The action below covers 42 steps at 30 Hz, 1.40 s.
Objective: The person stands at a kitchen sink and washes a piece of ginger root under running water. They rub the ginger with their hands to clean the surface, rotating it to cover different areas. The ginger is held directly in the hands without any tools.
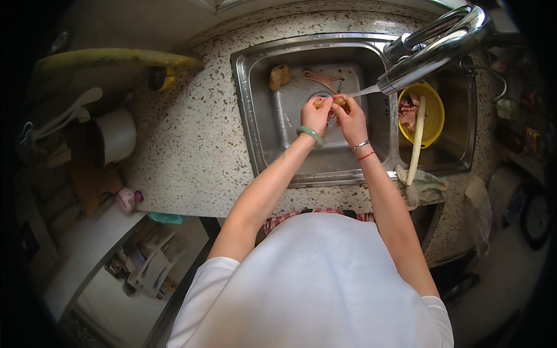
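Both of my hands are together over the left sink basin (pixel 301 152), under water running from the tap (pixel 406 66). My left hand (pixel 315 118), with a green bangle at the wrist, is closed on a small yellowish-brown lump (pixel 318 103). Fingers bent, my right hand (pixel 351 120) grips another yellowish-brown lump (pixel 342 102) beside it; whether the two are one piece I cannot tell. Just beyond my hands lies a peeler (pixel 321 79) with a pink handle. A tan, knobbly lump (pixel 279 76) sits at the basin's far left.
In the right basin stands a yellow colander (pixel 439 116) of raw meat (pixel 408 113). A long pale stalk (pixel 416 145) leans across it to the front rim, near a crumpled cloth (pixel 426 187). To the left, a pot (pixel 118 135) stands on the speckled counter (pixel 191 139).
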Tool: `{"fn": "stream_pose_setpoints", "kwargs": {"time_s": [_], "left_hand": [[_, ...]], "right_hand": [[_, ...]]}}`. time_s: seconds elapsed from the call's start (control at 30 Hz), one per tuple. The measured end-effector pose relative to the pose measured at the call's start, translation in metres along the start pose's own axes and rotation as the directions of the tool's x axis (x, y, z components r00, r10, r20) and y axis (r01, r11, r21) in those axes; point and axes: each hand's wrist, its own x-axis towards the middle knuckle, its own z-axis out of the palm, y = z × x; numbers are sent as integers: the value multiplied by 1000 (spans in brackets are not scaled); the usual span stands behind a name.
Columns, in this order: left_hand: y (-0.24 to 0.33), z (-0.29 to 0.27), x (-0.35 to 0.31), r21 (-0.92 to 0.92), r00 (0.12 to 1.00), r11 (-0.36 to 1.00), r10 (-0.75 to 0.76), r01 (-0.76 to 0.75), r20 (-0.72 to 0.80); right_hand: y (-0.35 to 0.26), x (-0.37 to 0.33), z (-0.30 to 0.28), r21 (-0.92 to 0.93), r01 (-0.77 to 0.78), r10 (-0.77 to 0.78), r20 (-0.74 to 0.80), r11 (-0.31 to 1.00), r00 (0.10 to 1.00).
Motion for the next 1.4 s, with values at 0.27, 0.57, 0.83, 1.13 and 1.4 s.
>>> {"fn": "stream_pose_setpoints", "kwargs": {"time_s": [0.27,0.57,0.83,1.13,1.4], "left_hand": [[15,2,-7,-258,959,951,-102,172,264],[17,11,0,-399,967,902,-65,163,248],[17,5,1,-19,980,997,81,-79,181],[23,-6,3,170,929,940,241,-295,280],[24,-4,-14,159,948,944,261,-290,184]], "right_hand": [[-8,-2,2,-188,156,-167,-46,970,985],[-7,7,-5,171,26,-27,3,985,1000],[-16,4,-18,420,-152,98,146,895,984],[-13,6,-23,611,-423,317,281,669,906],[-8,15,-20,502,-578,465,344,643,816]]}}
